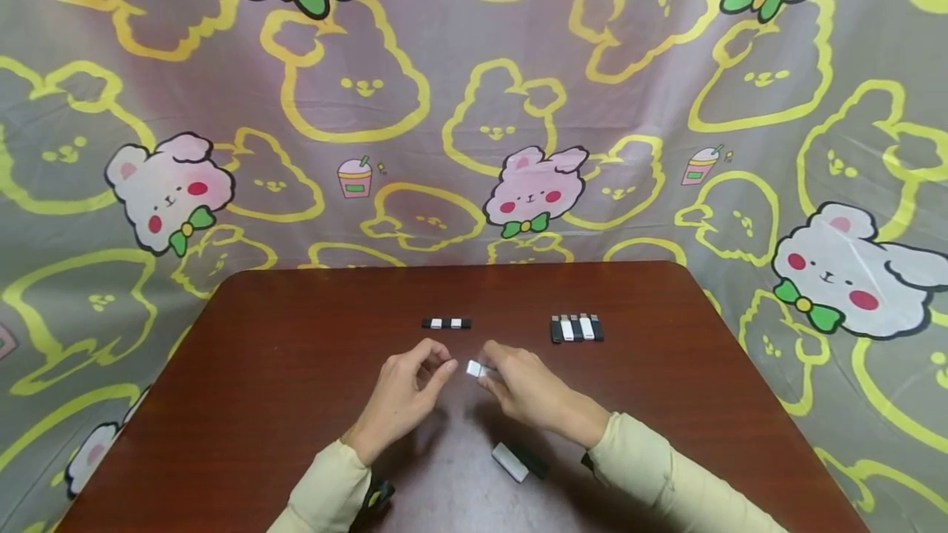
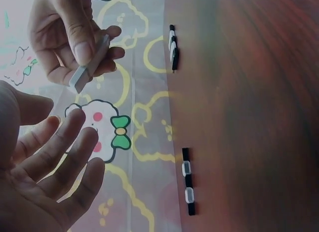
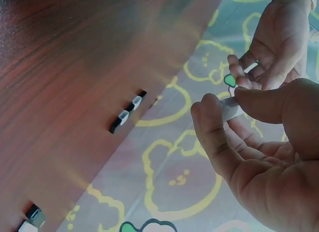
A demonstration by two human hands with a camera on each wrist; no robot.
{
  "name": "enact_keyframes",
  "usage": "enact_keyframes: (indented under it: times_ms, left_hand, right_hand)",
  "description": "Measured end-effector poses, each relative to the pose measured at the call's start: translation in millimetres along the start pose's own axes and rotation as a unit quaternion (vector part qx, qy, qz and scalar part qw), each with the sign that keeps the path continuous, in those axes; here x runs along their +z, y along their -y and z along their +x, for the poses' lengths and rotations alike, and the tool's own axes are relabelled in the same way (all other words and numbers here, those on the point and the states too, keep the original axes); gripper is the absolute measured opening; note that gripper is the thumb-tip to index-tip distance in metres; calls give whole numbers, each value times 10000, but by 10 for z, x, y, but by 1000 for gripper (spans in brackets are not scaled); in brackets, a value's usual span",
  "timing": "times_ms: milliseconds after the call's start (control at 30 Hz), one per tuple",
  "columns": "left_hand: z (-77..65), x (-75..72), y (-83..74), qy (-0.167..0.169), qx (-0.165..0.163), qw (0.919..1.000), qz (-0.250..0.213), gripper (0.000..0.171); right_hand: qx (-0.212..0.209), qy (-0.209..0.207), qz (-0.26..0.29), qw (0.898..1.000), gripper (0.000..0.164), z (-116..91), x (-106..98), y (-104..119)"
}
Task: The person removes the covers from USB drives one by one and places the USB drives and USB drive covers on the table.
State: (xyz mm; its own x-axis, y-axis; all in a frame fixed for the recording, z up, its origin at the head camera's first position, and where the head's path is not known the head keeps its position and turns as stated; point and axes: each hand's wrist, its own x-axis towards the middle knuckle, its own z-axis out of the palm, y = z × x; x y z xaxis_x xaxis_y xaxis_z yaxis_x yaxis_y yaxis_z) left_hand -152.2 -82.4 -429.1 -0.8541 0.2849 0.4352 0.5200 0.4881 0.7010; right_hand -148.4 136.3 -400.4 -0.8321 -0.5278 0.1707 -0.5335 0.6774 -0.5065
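In the head view my right hand (image 1: pixel 529 385) pinches a small white USB flash drive (image 1: pixel 474 368) between thumb and fingers, above the table. A seam crosses the drive near the end facing left, and in the left wrist view its flat side (image 2: pixel 81 78) shows below the thumb. My left hand (image 1: pixel 407 389) hovers just left of that drive, holding nothing. Its fingers (image 2: pixel 65 137) are spread and loosely bent. Nearest the person, a white flash drive (image 1: pixel 511 462) and a black one (image 1: pixel 532 461) lie side by side on the table.
On the brown table (image 1: pixel 296 385), a row of alternating black and white caps (image 1: pixel 446 323) lies at the back centre. Right of it stands a row of several black and white flash drives (image 1: pixel 577 328) with metal plugs facing away. A patterned cloth (image 1: pixel 637 105) hangs behind.
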Motion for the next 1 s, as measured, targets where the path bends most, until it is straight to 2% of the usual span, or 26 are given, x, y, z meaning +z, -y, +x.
enact_keyframes:
  times_ms: [400, 800, 1000]
  left_hand:
    - [140, 125, -146, 454, -66, 9986, -279, 19]
    - [169, 182, -166, 762, -22, 9956, -548, 10]
    - [208, 161, -182, 1008, 25, 9927, -657, 12]
  right_hand:
    - [-321, -459, -89, 9984, 18, -26, -38, 34]
    - [-347, -731, -155, 9966, 15, -65, -67, 35]
    - [-508, -634, -199, 9965, 8, -84, -113, 21]
